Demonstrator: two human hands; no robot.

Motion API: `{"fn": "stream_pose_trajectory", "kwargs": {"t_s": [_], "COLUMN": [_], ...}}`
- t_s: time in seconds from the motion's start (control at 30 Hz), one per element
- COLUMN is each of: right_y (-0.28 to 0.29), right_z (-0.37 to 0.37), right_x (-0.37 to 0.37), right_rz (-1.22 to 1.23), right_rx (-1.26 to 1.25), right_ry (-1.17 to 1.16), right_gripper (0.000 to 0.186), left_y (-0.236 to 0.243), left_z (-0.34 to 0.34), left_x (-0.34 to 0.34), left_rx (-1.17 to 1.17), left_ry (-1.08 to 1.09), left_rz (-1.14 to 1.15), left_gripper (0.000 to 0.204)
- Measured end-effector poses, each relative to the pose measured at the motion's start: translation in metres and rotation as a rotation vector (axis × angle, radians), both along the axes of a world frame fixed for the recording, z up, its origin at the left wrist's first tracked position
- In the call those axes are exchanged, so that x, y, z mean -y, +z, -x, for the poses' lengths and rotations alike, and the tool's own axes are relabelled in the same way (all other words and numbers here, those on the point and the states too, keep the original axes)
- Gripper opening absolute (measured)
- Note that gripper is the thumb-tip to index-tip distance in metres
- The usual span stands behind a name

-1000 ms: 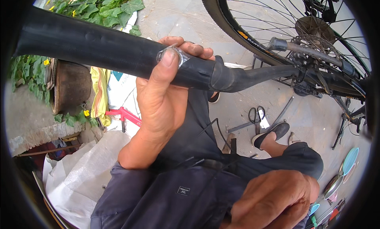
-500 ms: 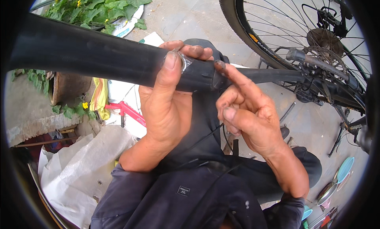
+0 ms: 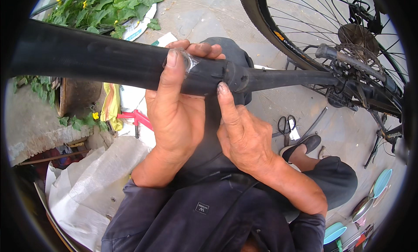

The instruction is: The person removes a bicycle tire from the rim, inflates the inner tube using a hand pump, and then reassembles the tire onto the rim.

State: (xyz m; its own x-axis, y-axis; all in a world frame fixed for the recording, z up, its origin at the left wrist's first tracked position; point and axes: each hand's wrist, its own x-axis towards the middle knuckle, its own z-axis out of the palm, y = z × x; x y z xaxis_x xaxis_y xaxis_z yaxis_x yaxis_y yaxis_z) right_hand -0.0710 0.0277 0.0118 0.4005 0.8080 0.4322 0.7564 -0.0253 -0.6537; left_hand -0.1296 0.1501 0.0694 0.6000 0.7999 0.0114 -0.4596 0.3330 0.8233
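Note:
A thick, swollen black inner tube (image 3: 104, 52) runs across from the upper left and narrows to the right past a seam ridge. My left hand (image 3: 176, 117) is wrapped round it from below, its thumb on top and its fingertips showing over the far side. Beside that thumb lies a shiny silvery patch (image 3: 190, 64) with clear film. My right hand (image 3: 246, 136) is closed but for one extended digit, whose tip touches the tube's near edge by the seam. Its other fingers are curled out of sight, and whatever they might hold is hidden.
A bicycle wheel (image 3: 300, 34) and its frame fill the right. Black-handled scissors (image 3: 286, 125) lie on the floor near my shoe (image 3: 311, 144). To the left are a pink-red metal piece (image 3: 138, 118), white sheeting (image 3: 87, 195) and leafy plants (image 3: 109, 8). Turquoise basins (image 3: 382, 182) stand lower right.
My right hand has moved left and turned, its pointing fingertip now at the near edge of the inner tube. Left hand and tube have shifted slightly left; the scissors have come into sight.

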Motion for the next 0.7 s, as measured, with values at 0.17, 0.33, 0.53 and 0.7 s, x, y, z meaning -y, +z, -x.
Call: {"fn": "stream_pose_trajectory", "kwargs": {"t_s": [0.17, 0.33, 0.53, 0.7], "right_y": [-0.005, -0.020, -0.025, -0.019], "right_z": [-0.007, -0.009, -0.008, -0.009], "right_x": [0.006, 0.007, 0.003, 0.000], "right_rz": [-0.023, -0.059, -0.078, -0.057], "right_rx": [0.084, 0.173, 0.031, -0.138], "right_ry": [-0.046, -0.089, -0.133, -0.123], "right_gripper": [0.077, 0.076, 0.076, 0.080], "left_y": [0.004, 0.004, 0.007, 0.006], "left_z": [-0.002, -0.001, -0.001, -0.001], "left_x": [0.002, -0.002, -0.003, -0.004], "left_rx": [-0.021, 0.019, 0.038, 0.046], "left_ry": [0.023, -0.002, 0.012, 0.006], "left_rz": [0.001, 0.023, 0.094, 0.098], "left_gripper": [0.039, 0.040, 0.040, 0.040]}}
